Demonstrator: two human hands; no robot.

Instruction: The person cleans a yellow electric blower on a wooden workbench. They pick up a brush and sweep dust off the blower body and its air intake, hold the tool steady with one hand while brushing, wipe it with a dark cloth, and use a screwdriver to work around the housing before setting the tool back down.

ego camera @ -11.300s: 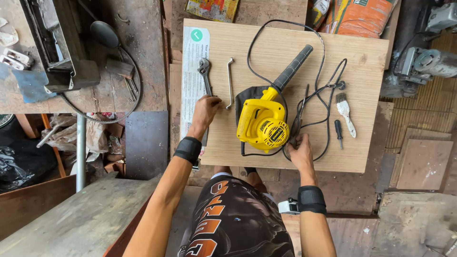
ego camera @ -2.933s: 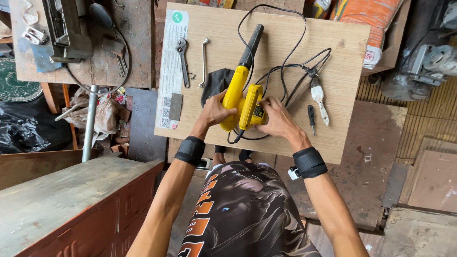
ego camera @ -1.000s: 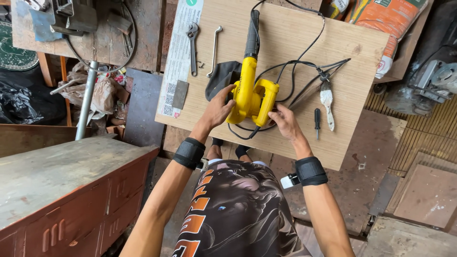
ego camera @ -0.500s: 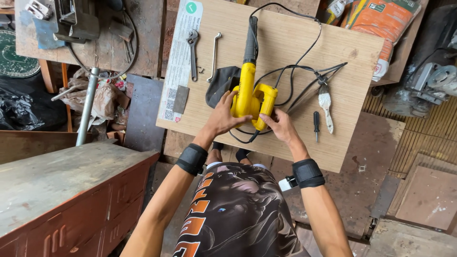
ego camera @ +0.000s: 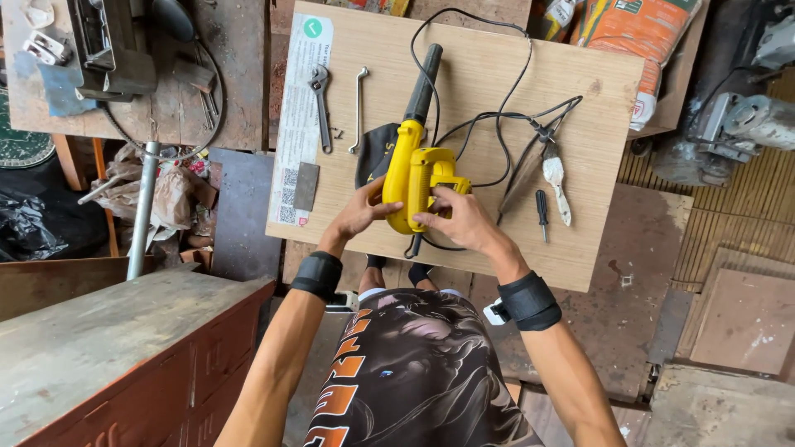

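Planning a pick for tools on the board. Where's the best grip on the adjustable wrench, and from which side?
Grip the wrench mid-handle, from above: it lies flat on the board, head away from the person, shaft long and straight. Fingers across the shaft; small screws lie close on its right.
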